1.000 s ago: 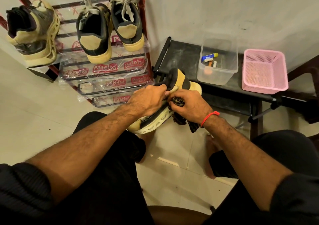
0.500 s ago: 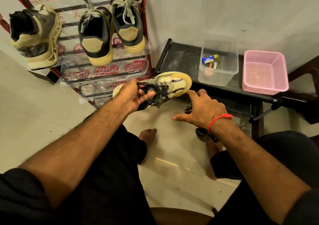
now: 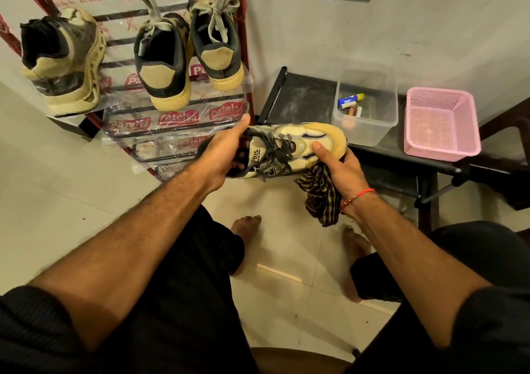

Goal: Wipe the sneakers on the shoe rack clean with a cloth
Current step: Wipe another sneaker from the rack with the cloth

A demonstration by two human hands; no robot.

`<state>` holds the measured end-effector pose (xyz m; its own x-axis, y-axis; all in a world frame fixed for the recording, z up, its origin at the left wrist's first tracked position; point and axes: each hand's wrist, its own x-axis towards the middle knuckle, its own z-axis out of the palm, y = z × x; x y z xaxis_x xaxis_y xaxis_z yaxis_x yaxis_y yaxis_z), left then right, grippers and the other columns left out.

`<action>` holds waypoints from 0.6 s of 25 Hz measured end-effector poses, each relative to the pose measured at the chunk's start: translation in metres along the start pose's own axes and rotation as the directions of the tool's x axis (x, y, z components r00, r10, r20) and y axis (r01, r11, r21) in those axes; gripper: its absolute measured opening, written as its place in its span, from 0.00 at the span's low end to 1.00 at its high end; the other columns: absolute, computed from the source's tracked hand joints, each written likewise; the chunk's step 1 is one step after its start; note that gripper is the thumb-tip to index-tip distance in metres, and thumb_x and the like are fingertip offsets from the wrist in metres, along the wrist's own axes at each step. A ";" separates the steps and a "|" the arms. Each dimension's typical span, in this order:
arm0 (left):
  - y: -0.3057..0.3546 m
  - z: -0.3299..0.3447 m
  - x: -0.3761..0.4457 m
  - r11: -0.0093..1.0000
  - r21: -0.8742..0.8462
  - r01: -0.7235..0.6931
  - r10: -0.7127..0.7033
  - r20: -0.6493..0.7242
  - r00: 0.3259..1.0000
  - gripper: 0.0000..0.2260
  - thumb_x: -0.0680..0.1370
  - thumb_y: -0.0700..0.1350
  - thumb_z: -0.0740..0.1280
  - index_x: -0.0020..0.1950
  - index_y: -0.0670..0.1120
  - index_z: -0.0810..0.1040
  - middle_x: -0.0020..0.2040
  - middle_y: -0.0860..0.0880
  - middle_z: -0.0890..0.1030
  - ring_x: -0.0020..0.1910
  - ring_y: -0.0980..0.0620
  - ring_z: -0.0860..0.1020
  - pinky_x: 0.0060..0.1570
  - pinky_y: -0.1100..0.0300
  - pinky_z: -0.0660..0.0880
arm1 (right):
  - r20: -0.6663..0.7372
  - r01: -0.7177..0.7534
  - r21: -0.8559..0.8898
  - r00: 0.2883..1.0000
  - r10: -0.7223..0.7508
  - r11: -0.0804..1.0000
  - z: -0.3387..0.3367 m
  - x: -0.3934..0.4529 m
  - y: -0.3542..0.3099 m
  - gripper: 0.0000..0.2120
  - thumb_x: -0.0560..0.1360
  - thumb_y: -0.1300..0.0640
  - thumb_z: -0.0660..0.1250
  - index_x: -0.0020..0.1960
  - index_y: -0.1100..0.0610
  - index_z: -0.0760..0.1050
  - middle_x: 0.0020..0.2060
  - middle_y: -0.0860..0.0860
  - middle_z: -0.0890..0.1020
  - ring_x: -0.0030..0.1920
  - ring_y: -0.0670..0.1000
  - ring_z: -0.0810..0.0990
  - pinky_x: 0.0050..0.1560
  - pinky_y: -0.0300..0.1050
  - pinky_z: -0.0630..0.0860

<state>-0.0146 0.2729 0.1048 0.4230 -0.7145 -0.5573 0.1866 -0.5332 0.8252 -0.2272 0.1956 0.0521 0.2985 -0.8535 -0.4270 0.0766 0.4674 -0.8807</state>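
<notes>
pale floor tiles and a grey wall frame the head view, with a red shoe rack (image 3: 172,121) at upper left and a dark counter (image 3: 309,98) to its right.

i see the left hand (image 3: 220,152) grasping the heel end of a yellow sneaker (image 3: 289,147), fingers tucked into the collar. the right hand (image 3: 341,167) supports the toe, thumb pressed on the upper, while its fingers clench a dark checked cloth (image 3: 318,193) hanging below the shoe. the sneaker is held laces up in front of the rack, off any shelf.

three other sneakers sit on the rack; i cannot tell which are clean.

i judge the task part done: this shoe is in hand, and its return to the rack remains.
</notes>
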 end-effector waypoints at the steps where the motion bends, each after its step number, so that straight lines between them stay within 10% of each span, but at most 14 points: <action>1: 0.002 0.005 -0.005 0.994 0.077 -0.073 0.072 0.009 0.997 0.21 0.78 0.67 0.64 0.48 0.50 0.81 0.40 0.56 0.83 0.41 0.55 0.81 0.40 0.60 0.74 | 0.006 0.030 0.013 1.000 -0.030 0.999 0.000 0.000 -0.003 0.26 0.70 0.49 0.78 0.65 0.52 0.76 0.53 0.53 0.86 0.54 0.54 0.85 0.57 0.57 0.81; 5: -0.007 0.021 -0.012 0.957 0.212 -0.195 0.164 0.157 0.974 0.10 0.77 0.59 0.70 0.51 0.55 0.81 0.44 0.59 0.87 0.52 0.56 0.85 0.53 0.64 0.78 | 0.049 0.140 -0.002 0.989 -0.140 0.990 0.001 -0.001 -0.014 0.22 0.72 0.52 0.76 0.64 0.51 0.76 0.54 0.54 0.85 0.56 0.55 0.84 0.58 0.58 0.80; 11: -0.012 0.025 -0.006 0.970 -0.232 -0.067 0.109 0.175 0.978 0.16 0.81 0.48 0.69 0.66 0.41 0.79 0.57 0.42 0.86 0.58 0.45 0.84 0.62 0.47 0.79 | -0.112 0.186 -0.163 0.972 -0.205 0.969 -0.002 -0.006 -0.033 0.32 0.66 0.39 0.77 0.64 0.49 0.73 0.54 0.53 0.82 0.56 0.52 0.82 0.58 0.56 0.80; 15: -0.013 0.025 -0.005 0.950 -0.310 -0.025 0.099 0.223 0.970 0.16 0.83 0.46 0.66 0.68 0.40 0.78 0.60 0.41 0.84 0.60 0.45 0.83 0.58 0.51 0.81 | -0.278 0.515 -0.031 0.819 -0.502 0.857 0.005 -0.022 -0.060 0.20 0.74 0.54 0.75 0.62 0.57 0.73 0.48 0.47 0.81 0.47 0.39 0.81 0.50 0.37 0.78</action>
<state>-0.0416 0.2725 0.0945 0.2307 -0.8465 -0.4797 0.4417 -0.3482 0.8269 -0.2333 0.1873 0.1152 -0.0588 -0.9976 0.0356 0.1898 -0.0462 -0.9807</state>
